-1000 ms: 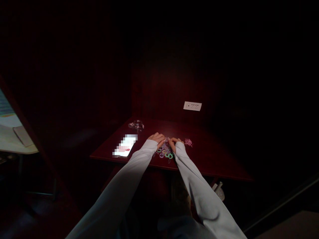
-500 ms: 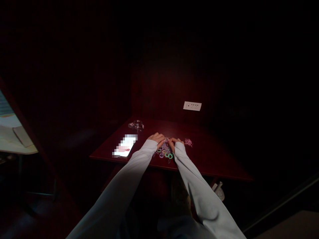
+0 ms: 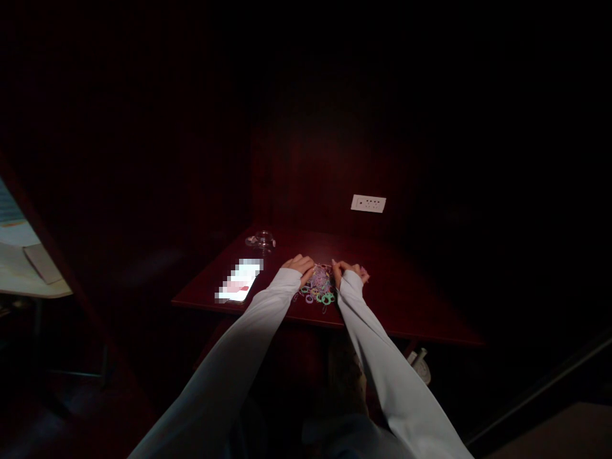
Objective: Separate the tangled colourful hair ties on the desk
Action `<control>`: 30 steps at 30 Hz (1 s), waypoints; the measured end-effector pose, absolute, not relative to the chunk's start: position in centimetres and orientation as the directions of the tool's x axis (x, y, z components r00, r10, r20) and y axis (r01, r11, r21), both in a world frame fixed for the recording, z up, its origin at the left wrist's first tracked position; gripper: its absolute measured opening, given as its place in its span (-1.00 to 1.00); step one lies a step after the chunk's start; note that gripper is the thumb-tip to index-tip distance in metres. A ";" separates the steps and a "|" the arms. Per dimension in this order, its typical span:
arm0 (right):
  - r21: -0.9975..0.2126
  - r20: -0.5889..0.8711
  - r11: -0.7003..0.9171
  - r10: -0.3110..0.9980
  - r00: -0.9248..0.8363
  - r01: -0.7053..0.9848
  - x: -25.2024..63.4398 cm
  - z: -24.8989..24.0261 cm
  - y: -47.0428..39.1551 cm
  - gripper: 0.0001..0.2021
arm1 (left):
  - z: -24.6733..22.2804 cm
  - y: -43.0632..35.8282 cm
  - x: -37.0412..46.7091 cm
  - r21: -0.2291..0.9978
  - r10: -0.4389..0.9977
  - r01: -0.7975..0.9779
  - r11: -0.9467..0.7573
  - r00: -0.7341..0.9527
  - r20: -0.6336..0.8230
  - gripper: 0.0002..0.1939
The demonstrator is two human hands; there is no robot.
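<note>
A pile of small coloured rings and bands [image 3: 319, 284], purple, pink, yellow and green, lies near the front edge of the dark red table. My left hand [image 3: 300, 265] rests at the pile's left side, fingers curled together over its edge; anything beneath them is hidden. At the right side is my right hand [image 3: 347, 271], thumb and forefinger pinched together at the pile's upper right, and what they hold is too small to name. A small pink bunch [image 3: 364, 274] lies beside the right hand, partly covered by it.
A lit phone [image 3: 240, 280] lies on the table [image 3: 406, 299] left of my left hand. Behind it stands a clear round container [image 3: 264, 239]. A white socket panel [image 3: 368, 203] is on the back wall. Another table [image 3: 29, 280] shows at the far left.
My right hand has moved right, away from the left hand and up to the pink bunch, uncovering more of the pile. My left hand has barely moved.
</note>
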State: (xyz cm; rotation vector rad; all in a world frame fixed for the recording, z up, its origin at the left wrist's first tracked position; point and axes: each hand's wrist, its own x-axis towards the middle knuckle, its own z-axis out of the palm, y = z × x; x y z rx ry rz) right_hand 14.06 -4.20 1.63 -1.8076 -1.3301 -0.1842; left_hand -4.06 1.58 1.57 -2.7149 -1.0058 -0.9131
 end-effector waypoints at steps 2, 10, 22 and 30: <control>-0.570 0.588 -0.132 0.623 0.515 0.811 15.3 1.7 -4.0 -0.33 | 1.6 1.4 -4.2 0.119 0.574 0.632 -0.766 0.588 0.569 -0.77; -0.510 0.517 -0.447 0.523 0.677 0.735 21.5 2.1 -4.3 -0.53 | 2.3 1.1 -4.9 0.166 0.635 0.673 -0.721 0.547 0.545 -0.79; -0.591 0.492 -0.464 0.440 0.751 0.660 21.9 1.7 -4.3 -0.56 | 2.0 1.3 -4.5 0.178 0.661 0.701 -0.690 0.511 0.550 -0.79; -0.517 0.667 -0.093 0.579 0.468 0.851 19.6 1.7 -4.4 -0.49 | 2.0 1.2 -4.6 0.196 0.670 0.717 -0.668 0.466 0.578 -0.76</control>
